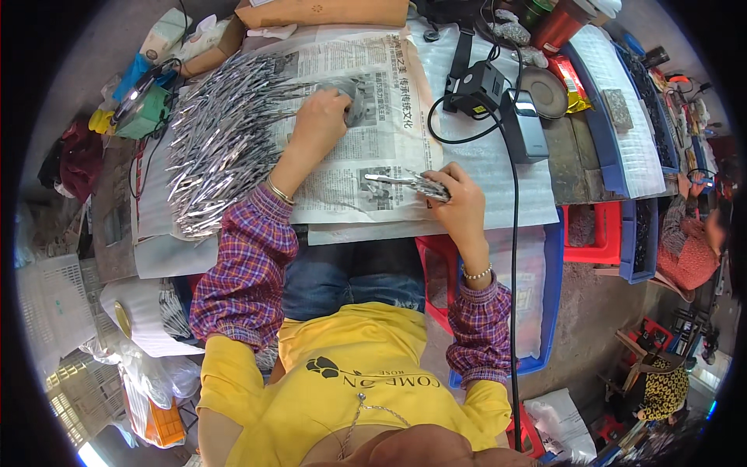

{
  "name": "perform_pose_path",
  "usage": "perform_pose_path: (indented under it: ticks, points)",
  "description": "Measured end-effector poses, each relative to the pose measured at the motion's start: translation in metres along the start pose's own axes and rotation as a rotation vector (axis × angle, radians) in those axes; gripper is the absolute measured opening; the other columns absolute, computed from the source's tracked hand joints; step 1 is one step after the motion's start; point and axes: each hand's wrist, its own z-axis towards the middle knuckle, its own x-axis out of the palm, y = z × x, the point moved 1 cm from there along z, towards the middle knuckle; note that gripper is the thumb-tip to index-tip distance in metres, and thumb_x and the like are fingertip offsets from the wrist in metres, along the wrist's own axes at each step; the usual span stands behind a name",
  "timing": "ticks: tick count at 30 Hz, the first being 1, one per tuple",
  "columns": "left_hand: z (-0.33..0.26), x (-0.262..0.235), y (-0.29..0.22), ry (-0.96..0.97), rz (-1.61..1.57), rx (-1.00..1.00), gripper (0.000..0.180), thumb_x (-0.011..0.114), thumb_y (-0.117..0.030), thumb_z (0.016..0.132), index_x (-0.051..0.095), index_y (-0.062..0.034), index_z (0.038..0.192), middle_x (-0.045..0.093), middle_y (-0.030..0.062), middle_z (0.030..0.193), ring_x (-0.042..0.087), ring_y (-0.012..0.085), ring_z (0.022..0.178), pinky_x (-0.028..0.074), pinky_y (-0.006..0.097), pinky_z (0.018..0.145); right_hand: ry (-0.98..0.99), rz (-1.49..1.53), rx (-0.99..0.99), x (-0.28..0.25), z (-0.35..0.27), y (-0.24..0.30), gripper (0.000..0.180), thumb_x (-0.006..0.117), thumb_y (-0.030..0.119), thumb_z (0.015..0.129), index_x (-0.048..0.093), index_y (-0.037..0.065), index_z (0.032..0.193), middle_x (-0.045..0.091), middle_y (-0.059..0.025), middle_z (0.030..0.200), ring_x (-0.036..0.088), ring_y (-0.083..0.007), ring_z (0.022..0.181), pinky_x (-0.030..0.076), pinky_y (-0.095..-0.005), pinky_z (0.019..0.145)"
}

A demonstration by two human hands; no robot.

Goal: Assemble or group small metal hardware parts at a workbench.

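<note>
My left hand reaches over the newspaper, its fingers curled down and pressed together at the edge of a round grey object. What the fingertips hold, if anything, is hidden. To the right, my right hand is closed around a small bundle of thin silvery metal strips, whose ends point left over the paper. A large pile of similar slender silvery strips covers the left part of the table, beside my left forearm. Some strips reach onto the newspaper's left edge.
At the back right a black device with a cable stands beside a silver-and-black box. A round dish, a red cup and a blue tray lie farther right. A cardboard box borders the back.
</note>
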Motion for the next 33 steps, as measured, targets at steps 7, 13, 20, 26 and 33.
perform_pose_path:
  ticks: [7, 13, 20, 26, 33]
  points:
    - [0.001, -0.006, -0.002, -0.082, -0.076, -0.049, 0.013, 0.056, -0.003, 0.068, 0.060, -0.0022, 0.080, 0.060, 0.0153, 0.079, 0.056, 0.0343, 0.076, 0.046, 0.043, 0.068, 0.016, -0.089, 0.062, 0.004, 0.000, 0.001, 0.023, 0.061, 0.001, 0.062, 0.063, 0.007, 0.085, 0.054, -0.0073, 0.079, 0.057, -0.0298, 0.067, 0.045, -0.0384, 0.058]
    - [0.003, -0.009, -0.001, -0.042, -0.108, -0.136, 0.018, 0.052, -0.001, 0.071, 0.058, -0.0010, 0.087, 0.060, 0.0183, 0.083, 0.057, 0.0367, 0.078, 0.045, 0.043, 0.068, -0.073, 0.027, -0.012, -0.002, 0.000, -0.008, 0.025, 0.059, -0.003, 0.063, 0.061, 0.003, 0.087, 0.057, -0.0112, 0.084, 0.058, -0.0346, 0.071, 0.046, -0.0385, 0.061]
    - [0.001, -0.013, 0.004, -0.128, -0.214, -0.079, 0.026, 0.055, 0.003, 0.070, 0.065, -0.0029, 0.093, 0.063, 0.0159, 0.080, 0.059, 0.0339, 0.078, 0.046, 0.039, 0.071, -0.122, 0.200, 0.061, -0.027, -0.001, 0.015, 0.029, 0.057, -0.009, 0.060, 0.059, 0.001, 0.087, 0.059, -0.0157, 0.084, 0.059, -0.0321, 0.073, 0.047, -0.0339, 0.064]
    - [0.000, -0.022, 0.008, -0.147, -0.425, -0.262, 0.019, 0.060, -0.003, 0.071, 0.068, -0.0041, 0.088, 0.065, 0.0153, 0.081, 0.065, 0.0254, 0.072, 0.049, 0.030, 0.066, -0.112, 0.203, -0.110, -0.043, 0.002, 0.046, 0.035, 0.059, -0.011, 0.057, 0.060, 0.002, 0.089, 0.058, -0.0112, 0.085, 0.060, -0.0284, 0.072, 0.047, -0.0335, 0.062]
    - [-0.015, -0.036, 0.007, -0.058, -0.830, -0.433, 0.019, 0.058, -0.001, 0.079, 0.065, 0.0005, 0.097, 0.066, 0.0041, 0.084, 0.060, 0.0077, 0.075, 0.047, 0.021, 0.067, -0.040, 0.279, -0.138, -0.018, 0.008, 0.051, 0.041, 0.058, -0.011, 0.055, 0.062, 0.006, 0.093, 0.056, -0.0105, 0.086, 0.060, -0.0272, 0.073, 0.047, -0.0324, 0.064]
